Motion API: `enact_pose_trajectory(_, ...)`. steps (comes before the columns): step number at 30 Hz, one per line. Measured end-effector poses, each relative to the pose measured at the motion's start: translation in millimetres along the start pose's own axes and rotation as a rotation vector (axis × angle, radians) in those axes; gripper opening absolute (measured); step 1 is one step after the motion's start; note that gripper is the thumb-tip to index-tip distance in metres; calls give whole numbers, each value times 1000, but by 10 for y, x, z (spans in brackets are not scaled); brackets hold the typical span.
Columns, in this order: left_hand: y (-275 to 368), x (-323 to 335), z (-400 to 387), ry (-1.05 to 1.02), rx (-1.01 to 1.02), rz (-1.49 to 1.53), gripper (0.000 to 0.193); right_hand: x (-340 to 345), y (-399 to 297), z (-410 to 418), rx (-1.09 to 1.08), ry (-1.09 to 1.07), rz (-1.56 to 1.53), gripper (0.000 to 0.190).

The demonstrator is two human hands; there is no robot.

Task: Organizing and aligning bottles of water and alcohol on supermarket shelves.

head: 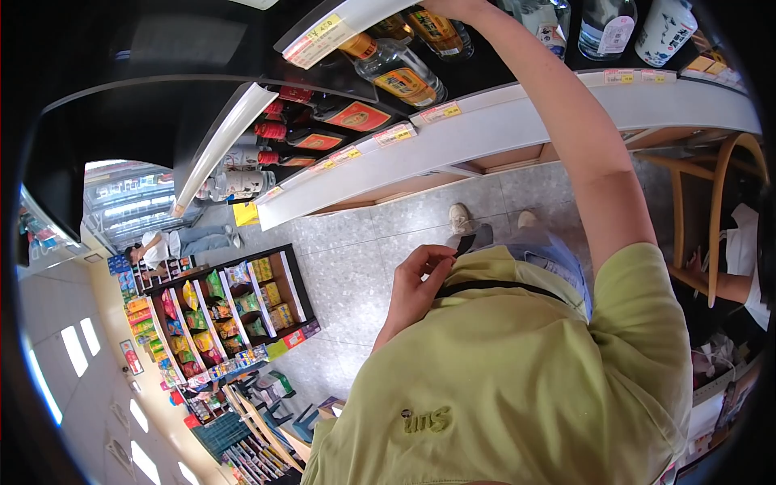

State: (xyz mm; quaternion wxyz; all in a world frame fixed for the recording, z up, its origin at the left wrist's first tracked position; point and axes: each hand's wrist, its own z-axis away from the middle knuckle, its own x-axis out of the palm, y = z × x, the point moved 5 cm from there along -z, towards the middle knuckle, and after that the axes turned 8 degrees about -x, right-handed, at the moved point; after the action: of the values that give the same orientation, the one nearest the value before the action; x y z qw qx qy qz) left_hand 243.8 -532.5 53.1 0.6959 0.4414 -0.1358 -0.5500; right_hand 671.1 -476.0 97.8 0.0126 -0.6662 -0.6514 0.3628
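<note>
My right arm reaches up to a shelf of glass liquor bottles. At the top edge, my right hand [456, 7] is partly cut off, close to a bottle with an orange-gold label [438, 31]; its fingers and any grip are hidden. Beside it a similar clear bottle [401, 74] with an orange cap leans in view. My left hand [421, 282] is at my waist, in front of my green T-shirt [509, 376], with its fingers curled towards the thumb. Whether something small is between those fingers cannot be made out. A black strap [503, 286] crosses the shirt.
Clear bottles [608, 30] and a white bottle [665, 33] stand farther right. Red-capped dark bottles [315, 138] fill the shelf at left. A snack rack [218, 309] stands behind a grey tiled floor [345, 267]. A wooden chair [718, 200] and another person's arm [721, 288] are at right.
</note>
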Motion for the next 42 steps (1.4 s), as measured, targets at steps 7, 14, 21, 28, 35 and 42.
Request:
enact_pose_trajectory(7,-19,-30,55,-13,-56,16,17,180,-274,-13,-13,-36,-199,36)
enact_pose_trajectory(14,-30,-26,57,7,13,22,16,240,-381,1,23,-95,-259,41)
enact_pose_trajectory(21,-92,-73,122,12,11,55,17,21,-511,7,41,-205,-107,43)
enact_pose_trajectory(28,-141,-95,188,6,3,60,17,100,-588,73,29,-242,-59,39)
enact_pose_trajectory(35,-167,-87,176,1,-9,104,16,186,-597,65,12,-279,-10,35)
enact_pose_trajectory(42,-253,-102,251,5,60,67,15,313,-466,-166,-134,-229,70,31)
